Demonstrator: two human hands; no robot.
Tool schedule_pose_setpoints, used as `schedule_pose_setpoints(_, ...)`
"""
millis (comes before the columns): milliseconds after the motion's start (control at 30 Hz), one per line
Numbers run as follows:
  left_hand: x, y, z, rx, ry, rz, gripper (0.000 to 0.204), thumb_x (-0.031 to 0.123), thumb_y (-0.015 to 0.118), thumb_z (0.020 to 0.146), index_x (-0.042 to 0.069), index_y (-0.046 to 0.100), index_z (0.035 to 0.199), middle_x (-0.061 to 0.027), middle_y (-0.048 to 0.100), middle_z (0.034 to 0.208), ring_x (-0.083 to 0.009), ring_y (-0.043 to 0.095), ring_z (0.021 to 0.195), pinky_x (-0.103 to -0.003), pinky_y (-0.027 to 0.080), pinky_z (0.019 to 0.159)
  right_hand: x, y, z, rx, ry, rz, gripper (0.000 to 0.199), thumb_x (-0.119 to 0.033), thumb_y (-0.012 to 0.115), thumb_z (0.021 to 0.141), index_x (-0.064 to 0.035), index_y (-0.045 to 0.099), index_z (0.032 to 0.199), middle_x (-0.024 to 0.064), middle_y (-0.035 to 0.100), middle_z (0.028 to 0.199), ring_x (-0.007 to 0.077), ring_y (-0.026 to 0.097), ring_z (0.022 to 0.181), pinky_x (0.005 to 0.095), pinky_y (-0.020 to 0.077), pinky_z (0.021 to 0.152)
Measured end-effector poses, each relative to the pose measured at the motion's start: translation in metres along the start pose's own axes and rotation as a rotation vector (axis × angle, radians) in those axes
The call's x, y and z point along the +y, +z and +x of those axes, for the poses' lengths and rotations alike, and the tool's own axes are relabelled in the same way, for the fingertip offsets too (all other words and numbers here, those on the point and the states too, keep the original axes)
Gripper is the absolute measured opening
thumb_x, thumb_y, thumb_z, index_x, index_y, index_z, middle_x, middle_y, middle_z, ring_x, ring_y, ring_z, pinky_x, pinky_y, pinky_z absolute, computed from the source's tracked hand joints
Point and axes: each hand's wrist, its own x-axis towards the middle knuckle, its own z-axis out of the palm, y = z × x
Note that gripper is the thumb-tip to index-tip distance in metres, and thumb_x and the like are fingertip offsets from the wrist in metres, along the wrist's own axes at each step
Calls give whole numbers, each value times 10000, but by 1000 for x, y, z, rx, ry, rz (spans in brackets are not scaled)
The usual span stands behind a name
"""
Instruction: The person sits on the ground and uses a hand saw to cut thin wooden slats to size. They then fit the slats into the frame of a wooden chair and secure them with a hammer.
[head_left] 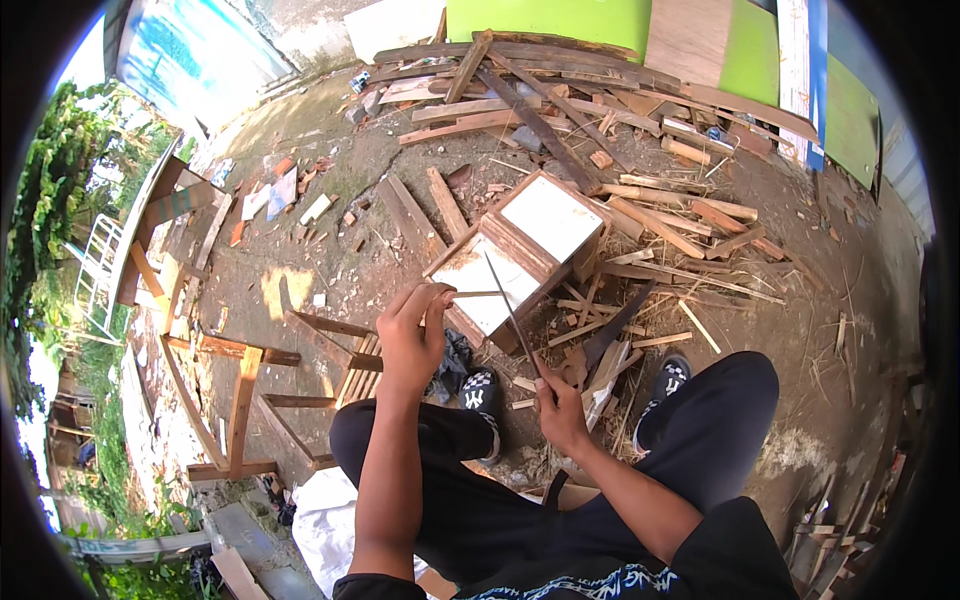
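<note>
My left hand (412,335) is closed, pinching the end of a thin wooden stick (476,294) that points to the right. My right hand (562,415) is wrapped round the grip of a long, narrow dark blade (512,312), which slants up and left. In this view the blade crosses the free end of the stick; whether they touch I cannot tell. Below both lies a wooden box (547,262) with two white panels framed in brown wood. Beside my right hand a wide dark blade (618,328), like a handsaw's, rests among wood scraps.
Planks (520,105) are heaped along the far wall, and split sticks (690,215) lie to the right. Wooden frames (245,405) stand at the left. My shoes (481,392) are close to the box. A white sack (325,520) lies at the lower left.
</note>
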Motion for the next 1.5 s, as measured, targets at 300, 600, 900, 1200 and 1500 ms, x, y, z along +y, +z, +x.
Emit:
schedule_pose_setpoints(300,-5,-2,1,-15,-124,-50,70,-14,658,958,-26,724,976,-176,723,859,-330,732,764,-374,550,685,17,3,14,36,55,-14,460,-153,507,1097,-90,527,1552,268,750,1125,238,749,950,374,542,821)
schedule_pose_setpoints(600,-14,-10,-5,6,-213,-22,85,9,664,977,-25,740,993,-167,725,815,-297,733,709,-351,539,652,6,9,16,-3,74,29,471,-169,485,1105,-75,500,1566,254,626,1444,376,598,1363,379,483,1075)
schedule_pose_setpoints(900,-16,-10,-7,8,-210,-24,85,32,677,986,-24,741,989,-172,729,807,-275,749,708,-347,535,642,7,8,16,-2,118,-76,450,-164,492,1104,-119,544,1548,313,653,1356,338,735,1145,395,546,942)
schedule_pose_setpoints(1200,-21,-9,-7,18,-258,-34,99,43,668,995,-22,742,996,-170,736,809,-285,760,721,-342,541,645,12,10,17,-3,37,-28,476,-177,491,1100,-70,502,1564,293,663,1322,297,707,1158,375,530,968)
schedule_pose_setpoints(1500,-6,-6,-5,-66,-101,-19,91,-40,663,943,-34,745,982,-158,765,883,-287,763,801,-339,558,725,-69,9,19,-21,-360,41,441,-115,497,1080,18,550,1498,302,675,1331,406,704,1194,396,550,977)
